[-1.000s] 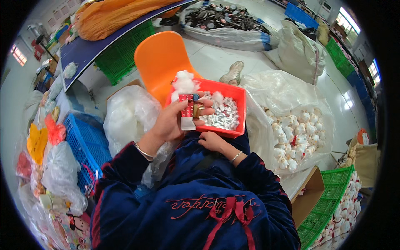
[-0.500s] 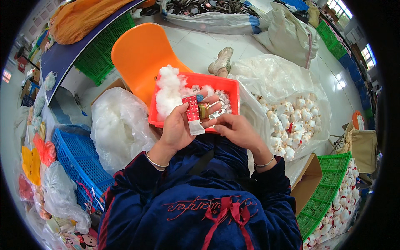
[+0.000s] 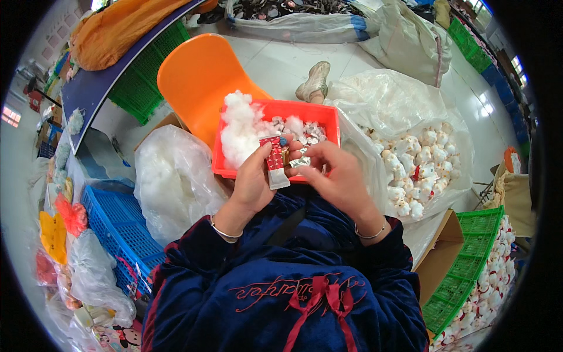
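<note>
My left hand [image 3: 251, 182] is closed around a small red packet [image 3: 275, 154] with white marks and a pale crimped end, held over the near edge of a red plastic tray [image 3: 218, 161]. A gold-brown piece [image 3: 285, 156] lies beside the packet against my fingers, with a small blue thing at the top. My right hand [image 3: 340, 179] is slightly blurred. Its thumb and fingertips are pinched at a small silvery foil piece [image 3: 300, 162] next to the packet. White stuffing fluff [image 3: 239, 132] and several small silvery pieces [image 3: 314, 132] lie in the tray.
An orange chair [image 3: 199, 76] stands behind the tray. To the left are a plastic bag of white fluff [image 3: 170, 176] and a blue basket [image 3: 114, 217]. On the right lie a clear bag of small white plush figures [image 3: 431, 155], a cardboard box [image 3: 441, 249] and a green crate [image 3: 466, 252].
My right hand has come up and closer to my left hand, and a silvery foil piece now shows at its fingertips. My left hand still holds the red packet. The view has shifted slightly.
</note>
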Demonstrator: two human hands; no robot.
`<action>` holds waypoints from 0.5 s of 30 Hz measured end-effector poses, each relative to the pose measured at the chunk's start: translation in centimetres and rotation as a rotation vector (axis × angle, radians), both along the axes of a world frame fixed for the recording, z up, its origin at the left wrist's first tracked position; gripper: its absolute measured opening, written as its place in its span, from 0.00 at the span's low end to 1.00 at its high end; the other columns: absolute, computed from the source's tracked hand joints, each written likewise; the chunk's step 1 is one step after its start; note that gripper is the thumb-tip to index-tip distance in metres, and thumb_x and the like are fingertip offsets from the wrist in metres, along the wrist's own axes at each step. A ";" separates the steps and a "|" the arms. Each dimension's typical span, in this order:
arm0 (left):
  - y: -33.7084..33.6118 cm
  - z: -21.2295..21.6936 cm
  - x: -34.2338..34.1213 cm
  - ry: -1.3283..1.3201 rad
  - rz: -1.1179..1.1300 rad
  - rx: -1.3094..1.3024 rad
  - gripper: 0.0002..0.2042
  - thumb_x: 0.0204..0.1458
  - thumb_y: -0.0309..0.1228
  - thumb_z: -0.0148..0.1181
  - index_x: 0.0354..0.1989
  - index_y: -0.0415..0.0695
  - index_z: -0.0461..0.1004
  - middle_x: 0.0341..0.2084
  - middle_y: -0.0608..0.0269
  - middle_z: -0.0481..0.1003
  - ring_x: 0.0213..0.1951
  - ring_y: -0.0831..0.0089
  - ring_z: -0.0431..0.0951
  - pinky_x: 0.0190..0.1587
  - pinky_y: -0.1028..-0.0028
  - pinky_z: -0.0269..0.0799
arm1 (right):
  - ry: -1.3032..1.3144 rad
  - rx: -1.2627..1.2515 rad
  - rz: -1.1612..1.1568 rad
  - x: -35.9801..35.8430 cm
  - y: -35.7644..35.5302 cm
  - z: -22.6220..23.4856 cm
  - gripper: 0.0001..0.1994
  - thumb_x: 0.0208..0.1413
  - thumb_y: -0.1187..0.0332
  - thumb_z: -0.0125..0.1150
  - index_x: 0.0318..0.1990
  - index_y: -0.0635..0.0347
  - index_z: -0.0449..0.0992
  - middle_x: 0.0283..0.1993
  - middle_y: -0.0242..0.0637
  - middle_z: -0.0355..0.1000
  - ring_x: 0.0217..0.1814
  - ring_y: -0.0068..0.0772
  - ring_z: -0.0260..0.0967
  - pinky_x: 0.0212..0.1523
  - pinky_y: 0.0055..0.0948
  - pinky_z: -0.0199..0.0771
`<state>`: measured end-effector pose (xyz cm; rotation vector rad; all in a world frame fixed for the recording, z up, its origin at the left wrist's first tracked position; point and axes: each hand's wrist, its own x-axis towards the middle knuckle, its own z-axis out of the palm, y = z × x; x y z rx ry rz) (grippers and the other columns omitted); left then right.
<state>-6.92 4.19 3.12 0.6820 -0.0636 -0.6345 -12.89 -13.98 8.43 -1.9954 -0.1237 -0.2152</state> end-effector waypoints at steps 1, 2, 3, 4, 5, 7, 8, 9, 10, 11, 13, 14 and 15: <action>-0.2 -1.5 0.1 0.021 -0.007 -0.001 0.21 0.71 0.38 0.36 0.62 0.37 0.66 0.52 0.52 0.76 0.53 0.63 0.78 0.56 0.62 0.76 | -0.002 -0.074 0.026 0.0 0.5 -0.5 0.18 0.51 0.64 0.72 0.47 0.64 0.77 0.35 0.42 0.75 0.37 0.39 0.75 0.38 0.34 0.74; -0.7 -2.3 0.4 0.009 -0.009 -0.001 0.21 0.72 0.38 0.36 0.61 0.38 0.67 0.51 0.53 0.77 0.52 0.64 0.79 0.57 0.63 0.76 | -0.026 -0.147 0.036 0.1 0.9 -1.5 0.21 0.52 0.64 0.71 0.51 0.64 0.76 0.39 0.44 0.75 0.41 0.43 0.75 0.42 0.36 0.75; -1.9 -2.0 -0.5 0.080 0.089 0.064 0.19 0.72 0.39 0.37 0.58 0.40 0.70 0.50 0.55 0.77 0.51 0.65 0.79 0.57 0.64 0.75 | -0.076 -0.227 0.041 0.4 1.1 -2.5 0.24 0.52 0.63 0.70 0.55 0.63 0.74 0.43 0.46 0.75 0.45 0.46 0.75 0.46 0.38 0.75; -2.6 -2.0 -0.7 0.135 0.116 0.071 0.18 0.72 0.39 0.39 0.57 0.41 0.71 0.50 0.55 0.77 0.52 0.63 0.78 0.58 0.60 0.74 | -0.074 -0.277 0.034 0.7 1.2 -3.2 0.26 0.53 0.62 0.70 0.58 0.63 0.73 0.45 0.47 0.75 0.48 0.48 0.74 0.49 0.40 0.74; -2.8 -3.5 -0.5 0.118 0.147 0.082 0.17 0.71 0.37 0.40 0.58 0.41 0.70 0.51 0.55 0.77 0.51 0.64 0.78 0.58 0.62 0.74 | -0.069 -0.325 0.031 1.1 1.4 -3.8 0.28 0.53 0.62 0.69 0.60 0.63 0.71 0.47 0.47 0.74 0.50 0.49 0.74 0.52 0.41 0.74; -3.1 -3.9 -1.0 0.070 0.116 0.068 0.18 0.71 0.36 0.38 0.57 0.38 0.69 0.51 0.55 0.76 0.53 0.65 0.76 0.61 0.64 0.70 | 0.053 -0.211 0.045 0.7 1.2 -3.6 0.27 0.54 0.61 0.68 0.60 0.63 0.71 0.48 0.49 0.75 0.51 0.51 0.74 0.52 0.42 0.74; -3.1 -4.3 -0.4 0.048 0.118 0.070 0.18 0.72 0.37 0.37 0.57 0.38 0.69 0.52 0.55 0.75 0.54 0.64 0.75 0.62 0.63 0.69 | 0.065 -0.194 0.074 1.1 1.1 -3.4 0.27 0.54 0.61 0.67 0.59 0.64 0.71 0.48 0.50 0.75 0.51 0.52 0.74 0.52 0.42 0.74; -3.5 -4.8 -0.4 0.050 0.103 0.070 0.18 0.72 0.37 0.36 0.58 0.38 0.68 0.52 0.55 0.74 0.55 0.64 0.74 0.63 0.63 0.68 | 0.101 -0.179 0.090 1.1 0.9 -3.8 0.26 0.54 0.62 0.66 0.59 0.64 0.72 0.49 0.51 0.75 0.52 0.53 0.74 0.52 0.42 0.74; -3.7 -5.1 -0.6 0.065 0.108 0.062 0.18 0.72 0.39 0.37 0.56 0.39 0.69 0.50 0.56 0.75 0.53 0.65 0.75 0.60 0.64 0.70 | 0.137 -0.163 0.107 1.1 0.6 -4.3 0.25 0.54 0.62 0.66 0.58 0.64 0.72 0.49 0.53 0.76 0.52 0.54 0.74 0.52 0.43 0.74; -3.7 -5.3 -0.8 0.079 0.113 0.054 0.18 0.72 0.40 0.39 0.54 0.39 0.70 0.48 0.57 0.75 0.50 0.66 0.76 0.57 0.64 0.72 | 0.092 -0.198 0.134 1.0 0.2 -4.9 0.23 0.54 0.64 0.65 0.57 0.65 0.73 0.47 0.52 0.76 0.50 0.52 0.75 0.50 0.41 0.75; -3.3 -5.4 -1.3 0.127 0.117 0.064 0.19 0.72 0.42 0.39 0.53 0.40 0.71 0.46 0.58 0.76 0.48 0.67 0.77 0.53 0.65 0.74 | 0.000 -0.249 0.203 0.9 -0.1 -5.8 0.20 0.54 0.68 0.64 0.53 0.67 0.75 0.43 0.52 0.77 0.45 0.49 0.78 0.46 0.38 0.76; -3.1 -5.6 -1.5 0.161 0.108 0.072 0.19 0.72 0.43 0.39 0.53 0.40 0.71 0.46 0.58 0.76 0.47 0.67 0.78 0.53 0.64 0.74 | 0.039 -0.249 0.229 0.7 -0.4 -5.6 0.17 0.53 0.70 0.61 0.50 0.68 0.76 0.43 0.53 0.77 0.45 0.48 0.78 0.47 0.38 0.76; -2.9 -5.7 -1.8 0.196 0.093 0.082 0.20 0.72 0.44 0.39 0.53 0.41 0.71 0.46 0.57 0.76 0.47 0.67 0.78 0.52 0.63 0.74 | 0.073 -0.236 0.266 0.6 -0.6 -5.6 0.16 0.53 0.70 0.61 0.49 0.68 0.76 0.42 0.53 0.77 0.44 0.48 0.78 0.47 0.38 0.76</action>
